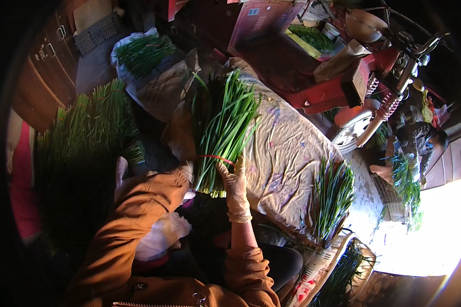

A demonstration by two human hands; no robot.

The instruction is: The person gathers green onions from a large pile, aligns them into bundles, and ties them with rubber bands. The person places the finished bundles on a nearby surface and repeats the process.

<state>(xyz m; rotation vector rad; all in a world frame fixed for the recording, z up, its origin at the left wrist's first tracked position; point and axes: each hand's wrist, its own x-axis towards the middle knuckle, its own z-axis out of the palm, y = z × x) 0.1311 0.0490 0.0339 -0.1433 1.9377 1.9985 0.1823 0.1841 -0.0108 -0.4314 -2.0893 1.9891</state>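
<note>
A bundle of long green leafy stalks (226, 126), like garlic chives, lies on a wrinkled, stained cloth (284, 153) in front of me. A red band (215, 156) runs across its lower part, near the pale cut ends. My right hand (235, 184), in a pale thin glove, lies against the bundle's right side, its thumb and fingers at the band. My left hand (187, 172) is at the bundle's left side, mostly hidden by the orange-brown sleeve, so its fingers cannot be made out. A smaller heap of green stalks (333, 199) rests at the cloth's right end.
Many bundled stalks (96, 119) stand at the left. More greens (144, 53) lie on a white sack behind. A red three-wheeled vehicle (330, 88) stands at the back right. A lined basket (330, 264) holds greens at lower right. Another person (415, 142) bends over greens at far right.
</note>
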